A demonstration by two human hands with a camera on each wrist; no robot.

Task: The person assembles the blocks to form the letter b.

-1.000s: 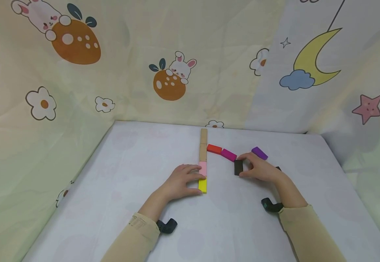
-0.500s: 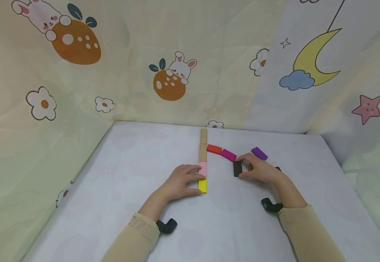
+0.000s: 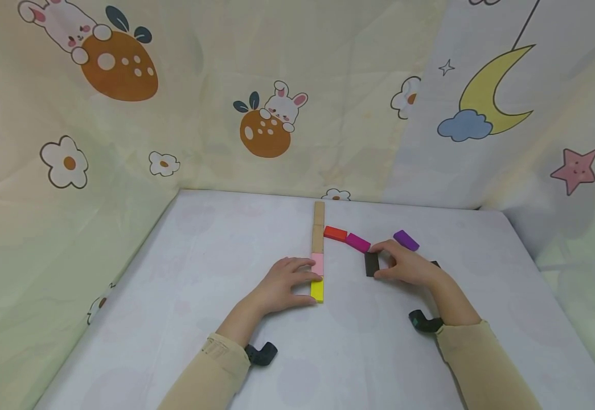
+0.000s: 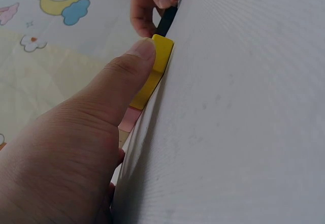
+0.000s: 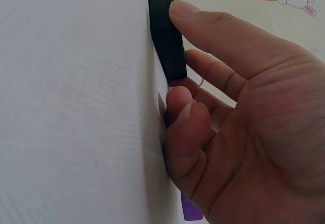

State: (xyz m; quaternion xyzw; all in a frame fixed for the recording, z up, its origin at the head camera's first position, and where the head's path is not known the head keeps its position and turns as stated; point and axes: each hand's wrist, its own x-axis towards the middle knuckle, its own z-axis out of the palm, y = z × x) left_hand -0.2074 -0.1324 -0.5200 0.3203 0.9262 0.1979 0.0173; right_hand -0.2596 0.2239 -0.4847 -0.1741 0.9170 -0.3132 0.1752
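In the head view, a straight row runs toward the far edge: a yellow block, a pink block and two plain wooden blocks. My left hand pinches the yellow block, thumb at its near end and a finger by the pink block. A red block and a magenta block slant rightward from the row. At their right end, my right hand holds a black block between thumb and fingers; the right wrist view shows the thumb on its end.
A purple block lies beyond my right hand. Another dark block is mostly hidden behind the right wrist. A white cloth covers the table, with patterned fabric walls around its back and sides.
The black block has shifted slightly toward me and to the left under my right fingers, then stayed put. My left hand and the other blocks have not visibly moved.
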